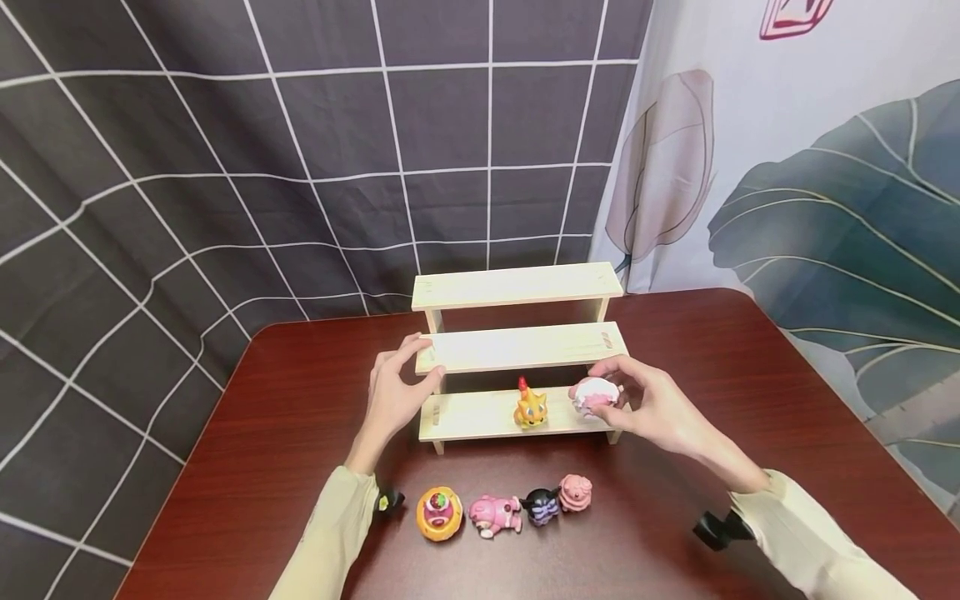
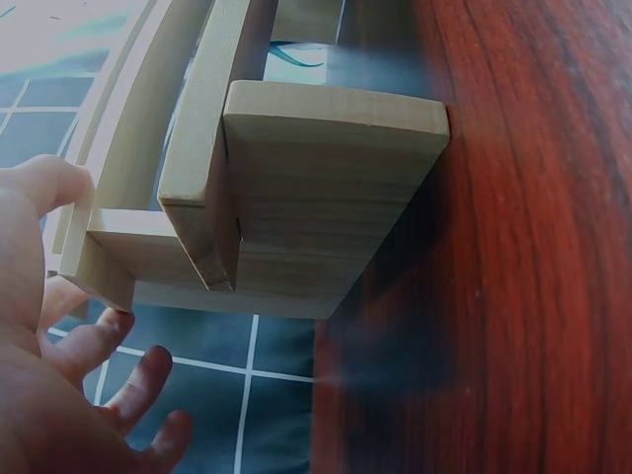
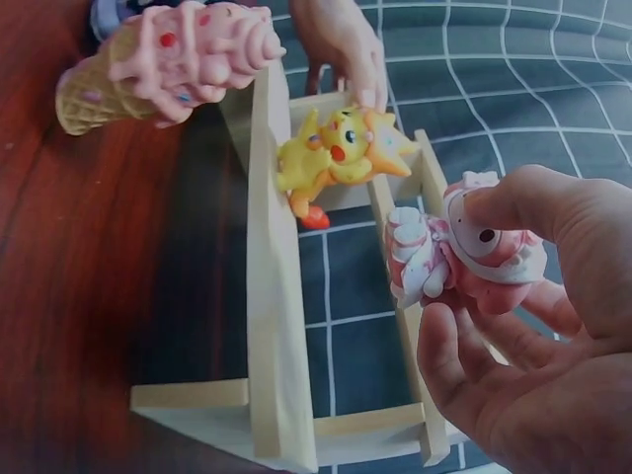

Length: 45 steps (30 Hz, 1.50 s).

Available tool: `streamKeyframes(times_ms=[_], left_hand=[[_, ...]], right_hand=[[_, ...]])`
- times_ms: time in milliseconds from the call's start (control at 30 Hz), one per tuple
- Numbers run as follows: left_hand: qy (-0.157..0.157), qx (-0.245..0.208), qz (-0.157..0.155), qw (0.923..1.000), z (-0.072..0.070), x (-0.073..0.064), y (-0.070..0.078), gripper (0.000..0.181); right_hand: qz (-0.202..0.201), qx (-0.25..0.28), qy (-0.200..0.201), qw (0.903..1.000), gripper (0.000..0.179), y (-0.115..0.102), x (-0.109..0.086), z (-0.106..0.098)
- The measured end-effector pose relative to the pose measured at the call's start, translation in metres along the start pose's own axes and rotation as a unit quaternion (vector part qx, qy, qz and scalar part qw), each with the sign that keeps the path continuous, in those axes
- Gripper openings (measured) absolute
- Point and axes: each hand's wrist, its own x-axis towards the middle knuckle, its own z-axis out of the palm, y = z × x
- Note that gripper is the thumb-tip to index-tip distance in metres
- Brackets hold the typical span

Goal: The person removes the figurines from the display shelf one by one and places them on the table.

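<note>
My right hand grips a small pink-and-white figurine between thumb and fingers, over the right end of the bottom step of a three-step wooden shelf. On that step, left of the figurine, stands a yellow-orange figurine with a red tip, seen sideways in the right wrist view. My left hand holds the left end of the middle step, thumb at the front edge and forefinger farther back. In the left wrist view its other fingers spread loosely beside the shelf end.
In front of the shelf, on the red-brown table, lie a round orange toy with a strawberry, a pink figurine, a black-and-purple figurine and a pink ice-cream-cone toy. A dark grid curtain hangs behind.
</note>
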Motion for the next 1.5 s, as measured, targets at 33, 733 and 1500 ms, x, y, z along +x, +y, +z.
streamKeyframes(times_ms=[33,733,1500], left_hand=[[0.001,0.000,0.002,1.0000,0.000,0.000,0.000,0.042],[0.003,0.000,0.008,1.0000,0.002,0.000,-0.001,0.042],[0.006,0.000,0.003,1.0000,0.002,0.000,0.000,0.042]], right_hand=[[0.001,0.000,-0.001,1.0000,0.043,0.001,-0.002,-0.001],[-0.016,-0.001,-0.006,0.9999,0.046,0.000,-0.035,-0.004],[0.013,0.013,-0.012,0.9998,0.044,0.009,-0.067,0.012]])
